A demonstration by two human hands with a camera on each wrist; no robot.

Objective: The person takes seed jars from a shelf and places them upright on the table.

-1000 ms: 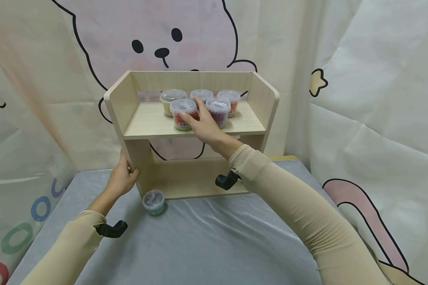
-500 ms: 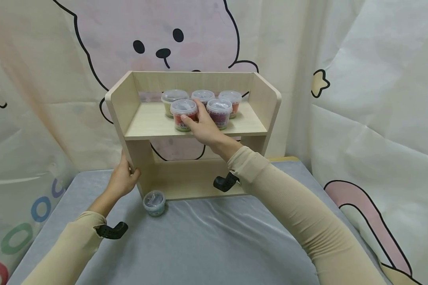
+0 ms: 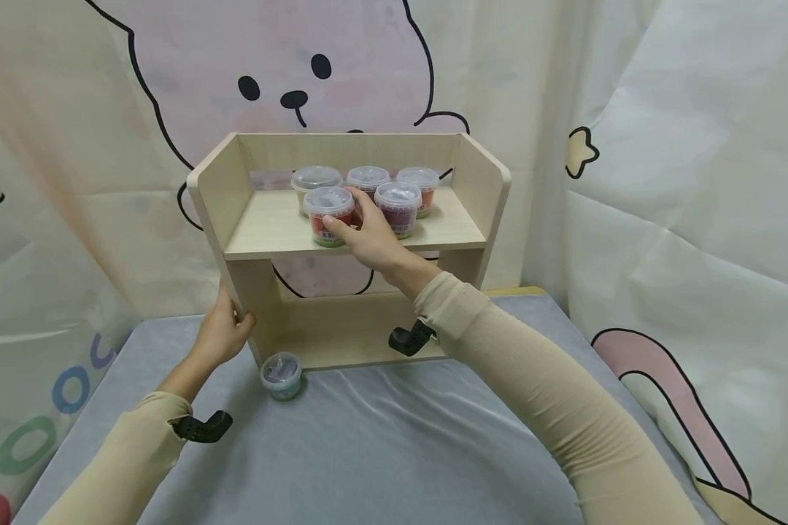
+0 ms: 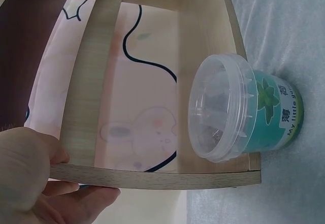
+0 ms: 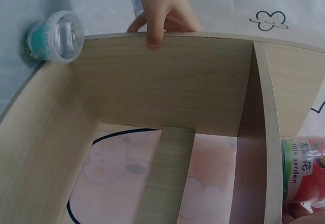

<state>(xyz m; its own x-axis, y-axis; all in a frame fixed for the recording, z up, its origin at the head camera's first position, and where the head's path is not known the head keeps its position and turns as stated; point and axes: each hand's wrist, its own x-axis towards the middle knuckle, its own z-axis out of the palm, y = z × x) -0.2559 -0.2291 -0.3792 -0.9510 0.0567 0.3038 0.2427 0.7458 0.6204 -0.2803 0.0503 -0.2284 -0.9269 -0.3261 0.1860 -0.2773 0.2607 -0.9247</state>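
Red cup (image 3: 323, 211), upright, axis near-vertical, at front of upper shelf (image 3: 263, 226), frame centre | right hand (image 3: 376, 239), nearer: fingers curled round it from picture-right | left hand (image 3: 222, 329), left of centre: fingers grip side panel (image 3: 219, 200).

Shelf unit (image 3: 223, 189): pale wood grain, smooth, matt. Red cup (image 3: 328, 211) nr front edge of upper shelf (image 3: 272, 219): clear plastic, glossy lid. Teal cup (image 4: 244, 109) by unit's front L corner: plastic too, see-thru lid w/ ridged rim. Tablecloth (image 3: 354, 445): velvety, soft sheen, creased. Sleeves (image 3: 532, 379): fine-ribbed cloth, matt. Backdrop (image 3: 670, 182): smooth sheeting, wrinkled.
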